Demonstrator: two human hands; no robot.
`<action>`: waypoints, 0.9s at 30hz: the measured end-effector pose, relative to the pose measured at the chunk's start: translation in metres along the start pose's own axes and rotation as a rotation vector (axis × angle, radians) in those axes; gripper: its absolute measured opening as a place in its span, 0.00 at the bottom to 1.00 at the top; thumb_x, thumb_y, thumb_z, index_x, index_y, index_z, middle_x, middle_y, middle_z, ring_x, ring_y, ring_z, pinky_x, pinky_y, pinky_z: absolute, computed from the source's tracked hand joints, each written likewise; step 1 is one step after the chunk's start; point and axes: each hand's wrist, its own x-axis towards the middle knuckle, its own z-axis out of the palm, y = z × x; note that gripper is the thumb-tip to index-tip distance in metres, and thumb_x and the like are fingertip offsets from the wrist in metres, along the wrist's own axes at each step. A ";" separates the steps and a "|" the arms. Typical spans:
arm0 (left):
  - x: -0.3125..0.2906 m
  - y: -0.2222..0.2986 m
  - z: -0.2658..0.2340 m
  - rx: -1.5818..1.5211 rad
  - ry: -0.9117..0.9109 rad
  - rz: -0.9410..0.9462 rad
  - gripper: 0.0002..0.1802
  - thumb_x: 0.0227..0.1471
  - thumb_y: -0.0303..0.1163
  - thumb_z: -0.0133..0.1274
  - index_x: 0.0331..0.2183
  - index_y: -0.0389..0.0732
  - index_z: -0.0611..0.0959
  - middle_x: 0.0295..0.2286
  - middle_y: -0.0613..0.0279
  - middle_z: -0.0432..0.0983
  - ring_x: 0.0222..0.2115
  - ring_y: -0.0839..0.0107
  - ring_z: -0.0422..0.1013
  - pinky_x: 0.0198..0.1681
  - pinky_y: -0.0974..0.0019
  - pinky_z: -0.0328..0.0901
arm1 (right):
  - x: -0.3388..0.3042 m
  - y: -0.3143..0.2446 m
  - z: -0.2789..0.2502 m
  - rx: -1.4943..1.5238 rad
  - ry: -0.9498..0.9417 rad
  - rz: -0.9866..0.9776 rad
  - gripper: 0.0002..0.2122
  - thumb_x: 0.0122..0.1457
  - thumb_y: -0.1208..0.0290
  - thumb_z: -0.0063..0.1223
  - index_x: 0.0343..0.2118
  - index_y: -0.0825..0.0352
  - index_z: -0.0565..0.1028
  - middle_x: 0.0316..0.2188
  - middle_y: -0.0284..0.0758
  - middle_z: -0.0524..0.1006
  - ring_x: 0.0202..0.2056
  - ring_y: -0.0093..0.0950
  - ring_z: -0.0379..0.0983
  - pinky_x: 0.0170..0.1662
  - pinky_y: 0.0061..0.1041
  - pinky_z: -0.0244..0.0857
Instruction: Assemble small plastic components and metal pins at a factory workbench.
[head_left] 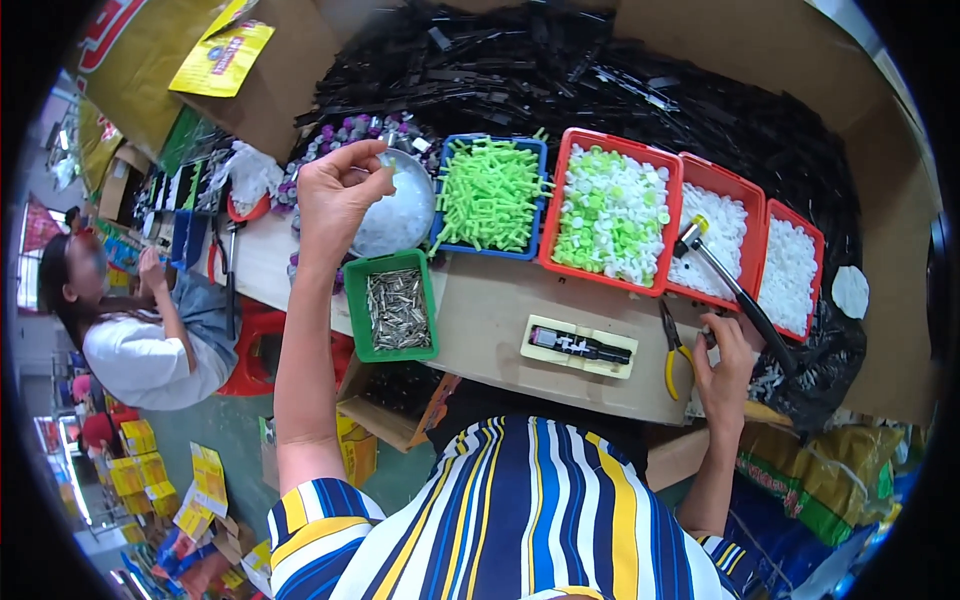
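Observation:
My left hand (340, 195) is raised over the rim of a round bowl of small clear pieces (402, 215). Its thumb and forefinger are pinched together, and whatever lies between them is too small to name. At the right, my right hand (728, 365) curls its fingers round a small dark piece (709, 337), mostly hidden. Beside that hand lie pliers with yellow handles (672, 365). Between my hands, a cream plastic holder (540, 350) carries a black toy-like assembly (590, 347) with white parts and a grey end.
A green bin (430, 345) holds metal pins. Behind stand a blue tray (487, 250) of green sticks and red trays (600, 280) of white and green caps. A hammer (735, 280) leans across one tray. Black parts (520, 80) are heaped behind. A person (150, 335) sits at left.

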 end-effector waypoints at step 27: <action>-0.103 0.019 0.083 -0.792 -0.054 -0.190 0.19 0.50 0.18 0.58 0.46 0.35 0.81 0.32 0.61 0.78 0.30 0.73 0.75 0.38 0.70 0.70 | 0.026 -0.099 0.024 1.223 -0.067 -0.016 0.10 0.52 0.88 0.55 0.38 0.74 0.78 0.37 0.43 0.80 0.41 0.31 0.75 0.49 0.29 0.67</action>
